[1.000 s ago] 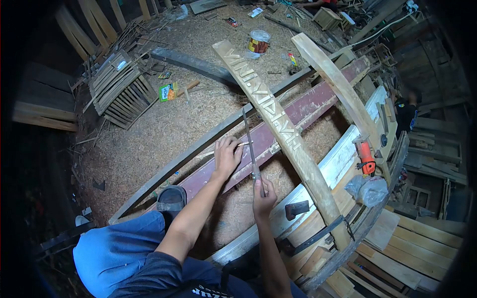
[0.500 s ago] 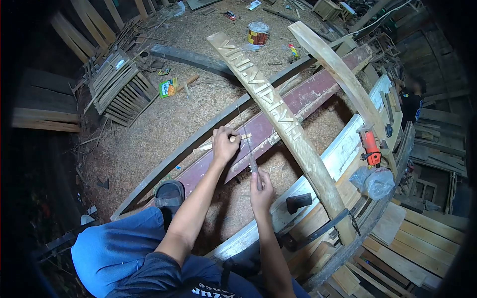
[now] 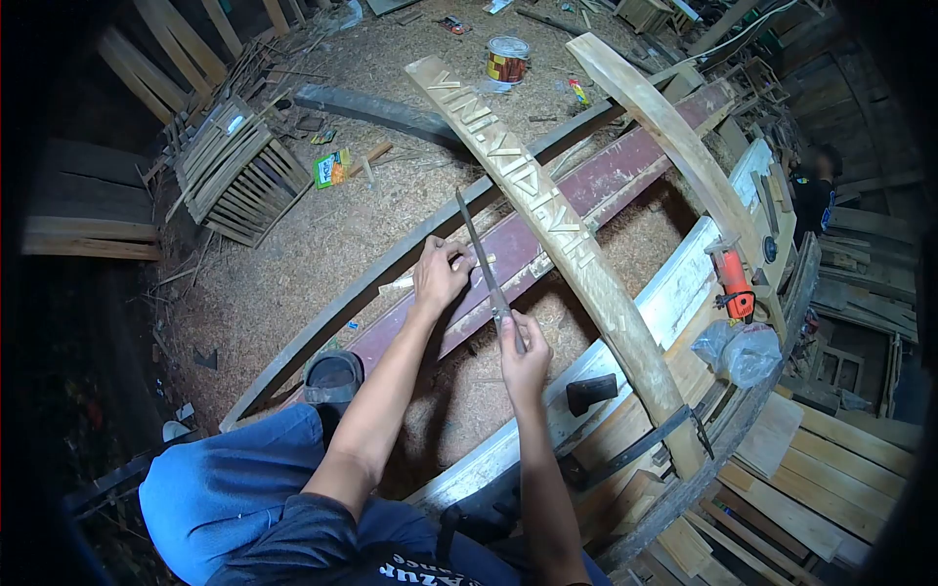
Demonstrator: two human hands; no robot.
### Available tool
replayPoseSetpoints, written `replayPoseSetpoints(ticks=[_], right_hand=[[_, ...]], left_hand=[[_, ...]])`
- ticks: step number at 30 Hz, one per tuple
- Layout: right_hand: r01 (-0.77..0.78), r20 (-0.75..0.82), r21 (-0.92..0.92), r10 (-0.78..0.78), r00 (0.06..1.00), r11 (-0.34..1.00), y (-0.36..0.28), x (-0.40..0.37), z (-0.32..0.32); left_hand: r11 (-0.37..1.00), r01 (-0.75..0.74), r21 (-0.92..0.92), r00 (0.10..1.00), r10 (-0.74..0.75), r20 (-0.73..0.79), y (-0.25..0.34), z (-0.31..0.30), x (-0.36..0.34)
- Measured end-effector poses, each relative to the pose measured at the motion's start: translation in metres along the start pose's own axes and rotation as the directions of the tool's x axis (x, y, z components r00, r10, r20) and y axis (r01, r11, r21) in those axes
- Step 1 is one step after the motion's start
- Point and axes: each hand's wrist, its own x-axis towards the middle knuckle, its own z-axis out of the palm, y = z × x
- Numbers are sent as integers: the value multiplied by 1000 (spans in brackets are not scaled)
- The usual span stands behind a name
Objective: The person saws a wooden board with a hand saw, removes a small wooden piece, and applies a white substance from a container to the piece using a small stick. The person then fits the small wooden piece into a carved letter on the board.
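My left hand (image 3: 442,275) is closed on a small light wood strip (image 3: 399,284) lying across the maroon plank (image 3: 606,183). In my right hand (image 3: 525,352) is the handle of a thin saw (image 3: 480,242). Its dark blade points up and away, just right of my left fingers, with its broad side showing. Whether the blade touches the strip I cannot tell. Right of the blade, a long pale board (image 3: 606,298) with raised wooden letters lies across the maroon plank.
A second curved board (image 3: 664,127) lies at the upper right. An orange power tool (image 3: 733,283) and a plastic bag (image 3: 750,357) are at the right. A black clamp (image 3: 645,444) grips the lettered board's near end. A paint can (image 3: 507,61) stands beyond. Another person (image 3: 813,190) is at the far right.
The saw has turned so that its blade looks wider, and its tip has shifted slightly left. My right hand has moved a little to the right. My left hand stays at the strip.
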Motion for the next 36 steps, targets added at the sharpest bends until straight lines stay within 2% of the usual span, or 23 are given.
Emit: replayPoseSetpoints(ticks=[1,3,6,9,10,13,18,20,24,28,30,34,36], right_hand=[[-24,22,31,23,999,999,0,2,-1],[-8,10,90,7,1000,996,4,4,1],[-40,26,101,38,999,994,2,5,0],[-57,13,115,56,998,992,3,3,4],[-27,-2,111,27,1000,993,1,3,5],[18,-26,110,-15,1000,994,-3,3,8],[15,-16,79,-14,1000,997,4,2,13],[85,-24,-53,-86,996,995,8,0,14],[74,16,-153,-73,997,985,1,-11,21],[125,-42,-59,-127,991,990,13,-10,28],[-33,9,68,32,999,997,11,-8,24],[7,28,1,-7,1000,1000,4,-3,17],[76,3,-33,-76,997,997,7,-5,17]], left_hand=[[997,78,-6,995,-78,65,2,-2,5],[995,96,20,992,-97,79,-5,-1,16],[974,223,50,937,-228,265,-14,-2,32],[973,229,-26,951,-218,219,-28,5,38],[985,170,4,976,-169,140,-33,10,40],[976,218,4,951,-213,225,-36,9,45],[993,118,29,980,-121,155,-36,6,39],[989,144,26,971,-146,187,-29,1,37],[994,105,25,977,-108,185,-28,4,36],[993,120,6,968,-118,221,-26,0,37],[990,137,-14,963,-130,235,-24,-1,38],[987,155,-34,960,-143,239,-22,-1,36],[989,142,-47,966,-128,225,-29,6,34]])
